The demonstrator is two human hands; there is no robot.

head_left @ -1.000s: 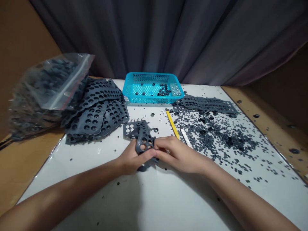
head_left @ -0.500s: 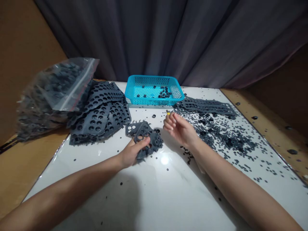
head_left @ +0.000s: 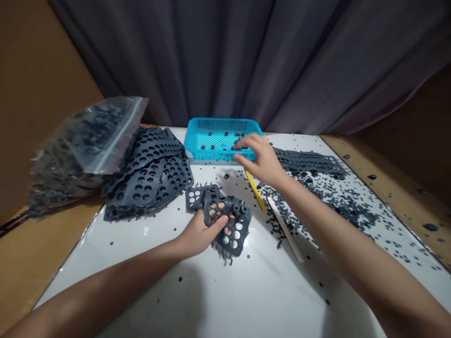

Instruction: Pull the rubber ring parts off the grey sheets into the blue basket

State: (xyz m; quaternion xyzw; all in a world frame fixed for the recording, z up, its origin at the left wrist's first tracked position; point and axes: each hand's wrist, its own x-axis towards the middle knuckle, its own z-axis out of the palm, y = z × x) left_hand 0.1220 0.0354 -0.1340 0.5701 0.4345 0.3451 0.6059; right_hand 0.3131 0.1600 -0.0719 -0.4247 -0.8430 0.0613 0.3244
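The right hand (head_left: 259, 159) has moved up and away from the viewer, from above the counter (head_left: 148, 286) to the near right corner of the blue basket (head_left: 211, 157), while the perforated dark sheet (head_left: 244, 234) now shows its near end spread out, holes visible. The right hand is loosely curved, thumb and fingers parted; whether a piece touches its fingertips cannot be told. The left hand (head_left: 197, 237) is closed around the sheet, thumb on top, holding it bent just above the counter, near the middle. Small dark pieces (head_left: 213, 147) lie inside the basket, more of them toward its right side. Below the right hand lie a yellow strip (head_left: 255, 191) and a white strip (head_left: 285, 229), with many tiny dark discs (head_left: 352, 211) scattered to the right. Behind those lie flat perforated strips (head_left: 310, 162). On the left, a heap of perforated sheets (head_left: 144, 180) sits beside a clear bag (head_left: 84, 145) filled with dark bits.
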